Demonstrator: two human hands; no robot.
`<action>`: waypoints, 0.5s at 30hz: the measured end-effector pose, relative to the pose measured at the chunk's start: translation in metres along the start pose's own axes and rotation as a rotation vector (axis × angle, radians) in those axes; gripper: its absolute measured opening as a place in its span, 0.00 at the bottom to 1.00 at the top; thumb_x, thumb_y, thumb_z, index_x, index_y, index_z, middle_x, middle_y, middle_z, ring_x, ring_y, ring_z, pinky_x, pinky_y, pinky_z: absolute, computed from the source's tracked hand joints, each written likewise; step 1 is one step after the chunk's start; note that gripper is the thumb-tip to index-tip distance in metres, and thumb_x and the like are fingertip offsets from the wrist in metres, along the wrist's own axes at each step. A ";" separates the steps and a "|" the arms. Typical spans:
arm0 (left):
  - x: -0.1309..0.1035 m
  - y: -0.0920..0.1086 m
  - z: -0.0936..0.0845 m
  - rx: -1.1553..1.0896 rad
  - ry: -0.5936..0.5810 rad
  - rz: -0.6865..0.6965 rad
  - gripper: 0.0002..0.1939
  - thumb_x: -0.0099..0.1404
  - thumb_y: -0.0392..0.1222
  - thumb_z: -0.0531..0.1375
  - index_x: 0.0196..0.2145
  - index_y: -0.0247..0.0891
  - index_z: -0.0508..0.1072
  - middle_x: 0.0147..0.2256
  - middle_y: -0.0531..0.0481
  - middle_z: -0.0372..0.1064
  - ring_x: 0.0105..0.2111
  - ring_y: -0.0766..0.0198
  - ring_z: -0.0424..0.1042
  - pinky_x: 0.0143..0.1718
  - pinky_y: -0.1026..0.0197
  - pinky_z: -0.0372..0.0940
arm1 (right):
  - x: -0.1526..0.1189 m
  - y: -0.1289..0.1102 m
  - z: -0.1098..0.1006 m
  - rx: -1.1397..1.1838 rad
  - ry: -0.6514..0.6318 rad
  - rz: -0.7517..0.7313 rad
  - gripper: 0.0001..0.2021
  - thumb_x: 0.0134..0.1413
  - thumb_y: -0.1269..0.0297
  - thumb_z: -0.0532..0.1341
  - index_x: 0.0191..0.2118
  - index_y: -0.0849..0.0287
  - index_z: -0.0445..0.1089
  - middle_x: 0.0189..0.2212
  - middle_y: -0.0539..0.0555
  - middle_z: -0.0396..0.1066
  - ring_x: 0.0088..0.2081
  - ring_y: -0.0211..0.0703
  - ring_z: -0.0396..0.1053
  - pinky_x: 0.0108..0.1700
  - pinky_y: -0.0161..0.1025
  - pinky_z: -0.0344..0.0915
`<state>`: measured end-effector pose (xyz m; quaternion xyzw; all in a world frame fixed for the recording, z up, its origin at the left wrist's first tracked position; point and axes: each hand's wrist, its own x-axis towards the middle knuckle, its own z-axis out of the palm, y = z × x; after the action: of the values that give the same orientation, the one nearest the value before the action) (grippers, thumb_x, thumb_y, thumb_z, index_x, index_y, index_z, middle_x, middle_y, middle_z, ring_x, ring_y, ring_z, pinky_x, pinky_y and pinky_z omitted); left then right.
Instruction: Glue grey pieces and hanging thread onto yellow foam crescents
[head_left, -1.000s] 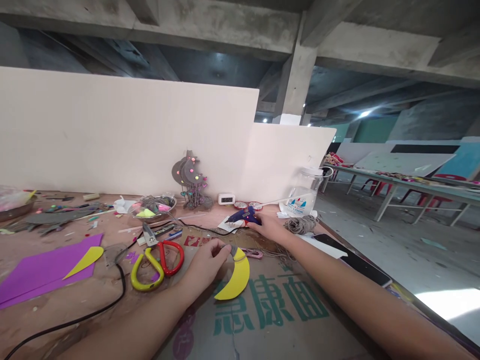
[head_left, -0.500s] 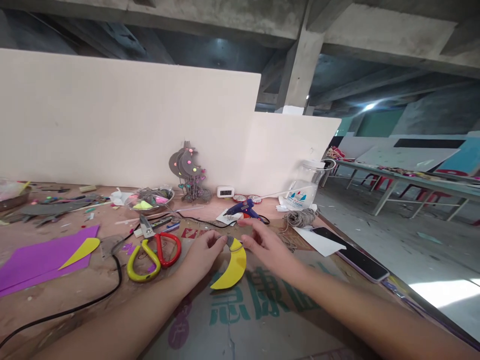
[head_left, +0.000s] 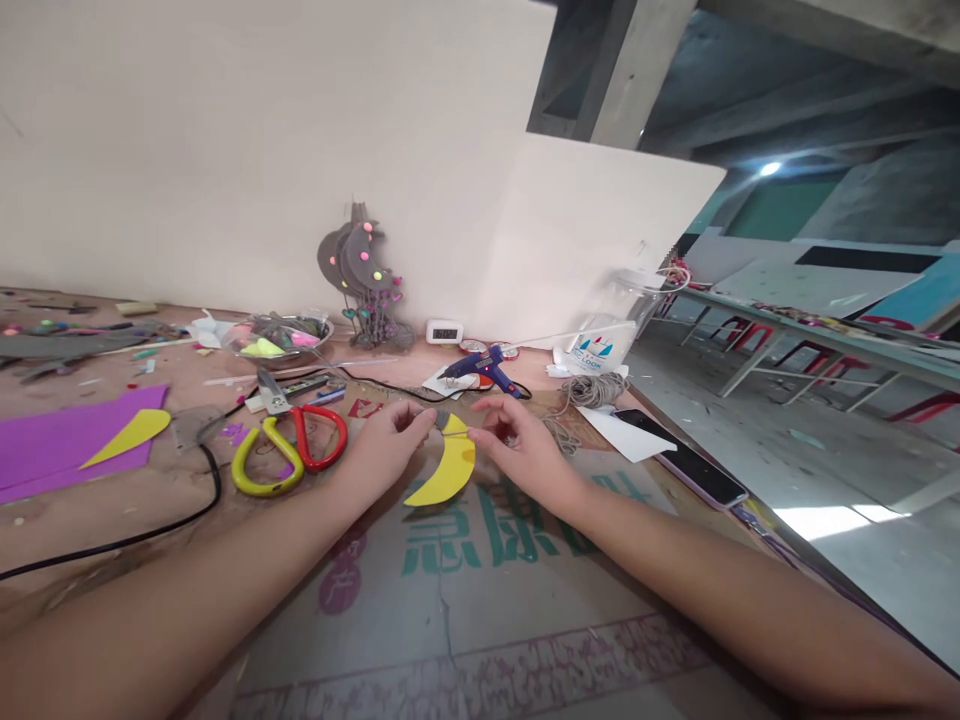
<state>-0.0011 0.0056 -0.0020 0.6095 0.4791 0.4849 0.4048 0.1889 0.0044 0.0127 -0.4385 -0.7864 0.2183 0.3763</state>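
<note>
Between the 2 hands, the yellow crescent

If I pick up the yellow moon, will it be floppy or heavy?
The yellow moon is probably light, since it looks flat and thin. It seems fairly stiff: pinched near its grey end by the left hand, it shows no clear droop.

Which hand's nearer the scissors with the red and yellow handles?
Left. The left hand is just right of the scissors, pinching the grey-wrapped end of the yellow crescent; the right hand is farther off, on the crescent's other side.
</note>
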 end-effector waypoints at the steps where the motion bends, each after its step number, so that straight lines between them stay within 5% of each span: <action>1: 0.000 0.001 0.000 0.010 -0.002 -0.005 0.15 0.58 0.51 0.54 0.24 0.37 0.64 0.19 0.57 0.58 0.20 0.70 0.57 0.23 0.67 0.52 | 0.000 0.000 -0.001 -0.044 0.018 -0.034 0.13 0.53 0.58 0.58 0.43 0.57 0.63 0.25 0.47 0.61 0.26 0.36 0.60 0.29 0.33 0.59; 9: -0.001 0.005 0.001 0.063 -0.024 -0.001 0.13 0.58 0.50 0.54 0.24 0.37 0.64 0.19 0.57 0.58 0.20 0.70 0.57 0.23 0.67 0.52 | -0.001 -0.003 -0.005 -0.311 -0.004 -0.340 0.08 0.58 0.64 0.54 0.33 0.58 0.70 0.25 0.52 0.65 0.31 0.39 0.62 0.36 0.36 0.58; 15: -0.006 0.005 0.003 0.094 -0.097 -0.001 0.13 0.57 0.50 0.55 0.25 0.37 0.64 0.20 0.57 0.59 0.20 0.70 0.58 0.21 0.67 0.52 | -0.003 -0.006 -0.003 -0.229 0.053 -0.251 0.08 0.57 0.62 0.55 0.32 0.58 0.69 0.26 0.51 0.68 0.29 0.37 0.62 0.34 0.35 0.59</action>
<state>0.0024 -0.0015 0.0011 0.6505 0.4814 0.4314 0.3988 0.1893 -0.0013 0.0171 -0.3823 -0.8446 0.0670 0.3688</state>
